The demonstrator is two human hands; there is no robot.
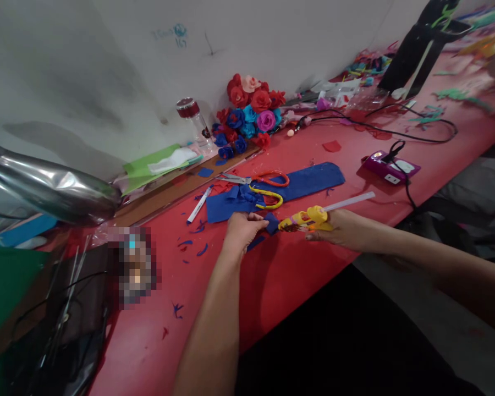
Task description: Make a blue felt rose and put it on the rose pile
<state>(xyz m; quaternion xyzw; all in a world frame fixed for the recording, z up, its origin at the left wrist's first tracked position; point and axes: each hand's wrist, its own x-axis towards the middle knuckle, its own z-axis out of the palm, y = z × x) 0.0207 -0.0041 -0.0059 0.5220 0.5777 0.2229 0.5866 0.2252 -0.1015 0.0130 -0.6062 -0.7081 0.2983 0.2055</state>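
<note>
In the head view, my left hand (242,231) pinches a small dark blue paper piece (271,223) above the red table. My right hand (339,230) is wrapped round a yellow hot glue gun (309,218), its nozzle pointing left at the blue piece, either touching it or very close. From the back of the gun sticks a long translucent glue stick (350,202). Just beyond my hands, scissors (264,184) with one red and one yellow handle loop lie partly open on blue paper sheets (313,181). Beside them rests a white marker (199,205).
Paper roses (251,107) in several colours stand against the wall beside a clear bottle (196,121). A purple power socket box (390,166) with a black cable sits at right. Blue scraps (202,249) litter the red table (214,319). A shiny metallic object (53,184) stands at left.
</note>
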